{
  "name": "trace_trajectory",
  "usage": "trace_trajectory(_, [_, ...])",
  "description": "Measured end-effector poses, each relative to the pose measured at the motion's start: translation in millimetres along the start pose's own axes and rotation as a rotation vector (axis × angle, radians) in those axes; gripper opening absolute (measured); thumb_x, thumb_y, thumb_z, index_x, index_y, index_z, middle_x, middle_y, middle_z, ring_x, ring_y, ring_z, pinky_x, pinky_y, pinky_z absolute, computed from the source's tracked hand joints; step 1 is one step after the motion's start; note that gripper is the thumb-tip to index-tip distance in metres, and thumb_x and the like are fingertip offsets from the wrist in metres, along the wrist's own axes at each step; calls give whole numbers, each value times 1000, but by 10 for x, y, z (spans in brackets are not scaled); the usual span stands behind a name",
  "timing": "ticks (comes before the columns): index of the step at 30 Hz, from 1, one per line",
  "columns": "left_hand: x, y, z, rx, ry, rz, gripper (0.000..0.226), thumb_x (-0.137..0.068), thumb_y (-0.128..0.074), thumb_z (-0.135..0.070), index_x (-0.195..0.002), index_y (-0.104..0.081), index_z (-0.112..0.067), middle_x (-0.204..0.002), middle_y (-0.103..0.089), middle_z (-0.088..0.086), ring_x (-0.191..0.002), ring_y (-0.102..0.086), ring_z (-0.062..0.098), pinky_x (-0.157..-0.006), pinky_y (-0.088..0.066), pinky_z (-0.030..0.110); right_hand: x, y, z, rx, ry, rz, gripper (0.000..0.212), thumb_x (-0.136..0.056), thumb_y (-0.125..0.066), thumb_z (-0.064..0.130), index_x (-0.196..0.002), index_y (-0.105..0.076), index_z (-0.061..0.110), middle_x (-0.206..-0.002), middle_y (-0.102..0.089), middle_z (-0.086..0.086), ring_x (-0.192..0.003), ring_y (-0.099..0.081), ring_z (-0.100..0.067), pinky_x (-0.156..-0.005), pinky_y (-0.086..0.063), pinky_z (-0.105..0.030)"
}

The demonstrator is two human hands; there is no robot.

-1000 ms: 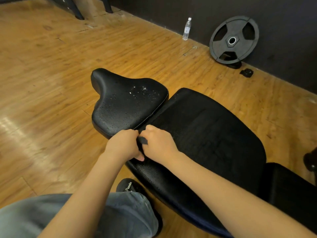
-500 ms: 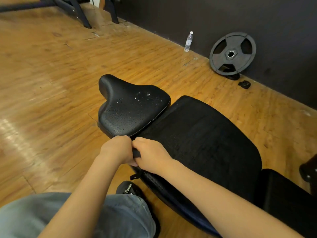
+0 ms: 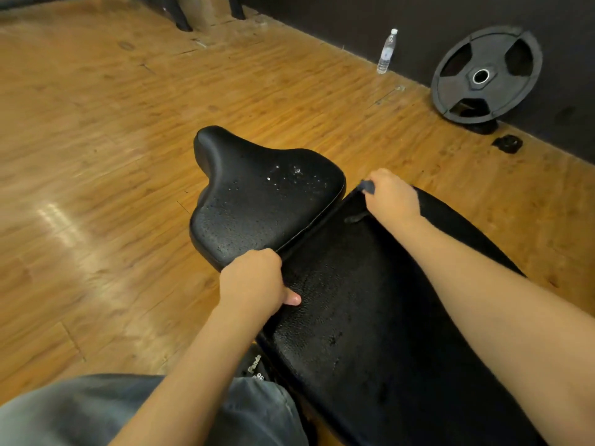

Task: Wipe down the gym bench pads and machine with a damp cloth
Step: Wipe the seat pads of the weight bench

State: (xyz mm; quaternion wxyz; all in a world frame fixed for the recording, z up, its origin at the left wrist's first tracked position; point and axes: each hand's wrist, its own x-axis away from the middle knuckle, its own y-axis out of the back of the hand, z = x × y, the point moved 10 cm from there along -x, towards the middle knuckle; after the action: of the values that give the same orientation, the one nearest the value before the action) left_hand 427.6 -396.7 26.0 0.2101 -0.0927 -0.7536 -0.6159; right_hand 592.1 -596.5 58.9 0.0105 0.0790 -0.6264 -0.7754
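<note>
- Back pad [image 3: 370,317]: a large black textured pad is seen running from the frame centre toward 5 o'clock. It is judged heavy, fixed to the frame and firm under pressure; it is not to be lifted, only wiped. The vinyl is judged slick where wet.
- Seat pad [image 3: 257,201]: a smaller, saddle-shaped black pad lies at 11 o'clock of the back pad, separated from it by a narrow gap. Water droplets are noted on its top, so the surface is judged slippery; the padding is likely to yield a little.
- Cloth [image 3: 325,233]: a dark cloth is seen stretched as a taut edge along the gap between the two pads, with both ends held. It is judged light, limp and damp; it will handle only under tension, so its two corners are the places to be gripped.
- Left hand [image 3: 254,281]: clenched around the near end of the cloth at the 7 o'clock corner of the seat pad, thumb pressed on the back pad.
- Right hand [image 3: 391,196]: closed on the far end of the cloth at 2 o'clock of the gap; a grey corner protrudes from the fist.
- Weight plate [image 3: 486,75] and water bottle [image 3: 387,53]: noted against the wall at 1 o'clock, well apart from the bench.
</note>
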Motion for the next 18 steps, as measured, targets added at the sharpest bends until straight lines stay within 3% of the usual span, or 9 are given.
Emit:
trace_trajectory(7, [-1, 37, -33, -9, 24, -2, 62, -68, -78, -48, -119, -61, -17, -111, -62, 5, -106, -60, 27, -69, -41, 31, -228, 102, -206, 62, -116, -82, 20, -96, -45, 18, -99, -59, 5, -106, -54, -14, -90, -56, -34, -65, -39, -34])
trace_trajectory(13, [8, 63, -36, 20, 37, -11, 63, -67, -80, -47, -120, -62, -19, -109, -63, 6, -105, -59, 28, -70, -42, 31, 652, -63, 603, -96, 132, 3, 21, -94, -44, 20, -98, -63, 12, -105, -55, -6, -100, -53, -26, -73, -41, -35])
trace_trajectory(18, [38, 55, -23, 78, 41, -43, 65, -66, -81, -46, -121, -61, -18, -111, -64, 7, -106, -59, 28, -75, -47, 32, 1434, -27, 995, -175, 253, 71, 15, -89, -50, 15, -97, -62, 11, -102, -52, -4, -100, -49, -23, -71, -39, -35])
